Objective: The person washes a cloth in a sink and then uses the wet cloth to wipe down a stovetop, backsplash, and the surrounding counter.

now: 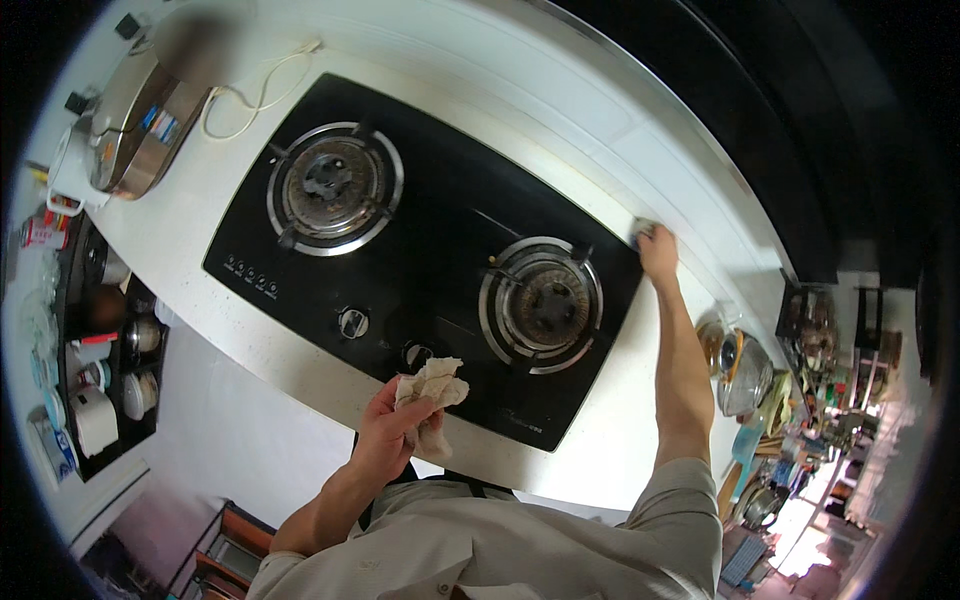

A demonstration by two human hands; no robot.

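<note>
A black glass gas cooktop (442, 247) is set in the white countertop (322, 382). My left hand (390, 435) grips a crumpled off-white cloth (435, 390) at the cooktop's front edge, close to a control knob (417, 355). Stretched out to the far right corner, my right hand (658, 251) is at the counter by the wall, with a small greyish thing (643, 226) at its fingertips; what that is cannot be told. The right burner (551, 304) lies between my two hands. Farther to the left is the other burner (334, 187), with a dark, stained centre.
A pale cable (259, 105) lies behind the left burner, near a metal container (142, 142) and a white pitcher (71, 169). Glass jars and a lidded glass bowl (746, 379) stand to the right. A range hood (720, 97) overhangs the back; shelves (124, 375) with kitchenware are at left.
</note>
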